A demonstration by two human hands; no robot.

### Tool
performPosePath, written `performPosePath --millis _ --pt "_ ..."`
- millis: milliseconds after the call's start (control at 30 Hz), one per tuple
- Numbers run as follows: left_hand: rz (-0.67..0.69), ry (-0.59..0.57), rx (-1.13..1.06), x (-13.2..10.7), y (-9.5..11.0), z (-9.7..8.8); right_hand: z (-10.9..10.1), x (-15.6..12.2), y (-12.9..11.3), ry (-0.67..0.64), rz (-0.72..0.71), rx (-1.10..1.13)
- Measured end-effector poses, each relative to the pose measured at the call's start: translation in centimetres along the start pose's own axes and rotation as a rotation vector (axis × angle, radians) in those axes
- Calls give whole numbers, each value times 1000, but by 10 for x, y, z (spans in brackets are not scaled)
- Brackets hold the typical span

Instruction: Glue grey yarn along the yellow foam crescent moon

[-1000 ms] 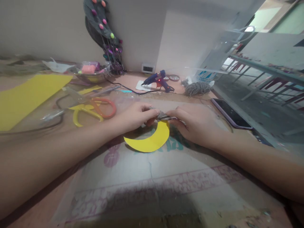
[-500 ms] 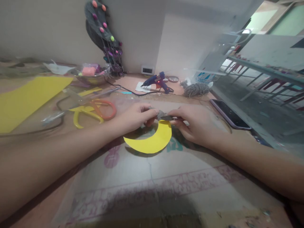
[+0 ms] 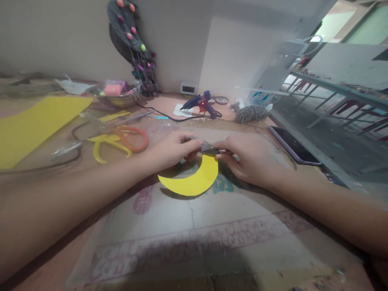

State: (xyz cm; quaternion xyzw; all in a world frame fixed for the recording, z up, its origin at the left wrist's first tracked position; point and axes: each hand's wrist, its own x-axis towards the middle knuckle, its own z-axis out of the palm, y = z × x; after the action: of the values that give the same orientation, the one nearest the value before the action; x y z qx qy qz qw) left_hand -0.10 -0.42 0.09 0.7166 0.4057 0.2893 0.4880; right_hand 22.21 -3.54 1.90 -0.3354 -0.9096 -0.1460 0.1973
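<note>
A yellow crescent-moon cutout point(image 3: 194, 182) hangs just over the plastic-covered table. Its upper tip is covered in grey yarn point(image 3: 207, 148). My left hand point(image 3: 182, 147) is closed, thumb and fingers pinching the grey-covered tip from the left. From the right, my right hand point(image 3: 238, 157) is also closed, thumb and forefinger pinched at the grey yarn by the crescent's outer edge. The exact strand between those fingers is too small to make out clearly. The crescent's lower part is bare yellow, pointing left.
Scissors with orange and yellow handles point(image 3: 121, 141) lie left, beside a yellow sheet point(image 3: 39, 125). Behind are a blue glue gun point(image 3: 200, 104), a grey yarn bundle point(image 3: 251, 114) and a small digital display point(image 3: 188, 88). A phone point(image 3: 294, 145) lies right. A decorated grey crescent point(image 3: 124, 32) hangs on the wall.
Almost nothing differs. The grey covering at the tip is turned slightly, and the crescent has shifted a touch; both hands keep their pinch.
</note>
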Motion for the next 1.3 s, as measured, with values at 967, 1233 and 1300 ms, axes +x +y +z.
performPosePath --millis 967,1233,1300 --pt "6 -2 40 -2 2 -1 2 0 1 40 -5 18" --pt "-14 -5 40 -1 2 0 1 0 -1 32 -25 -32" --pt "-8 -4 44 -1 2 0 1 0 0 31 -25 -30"
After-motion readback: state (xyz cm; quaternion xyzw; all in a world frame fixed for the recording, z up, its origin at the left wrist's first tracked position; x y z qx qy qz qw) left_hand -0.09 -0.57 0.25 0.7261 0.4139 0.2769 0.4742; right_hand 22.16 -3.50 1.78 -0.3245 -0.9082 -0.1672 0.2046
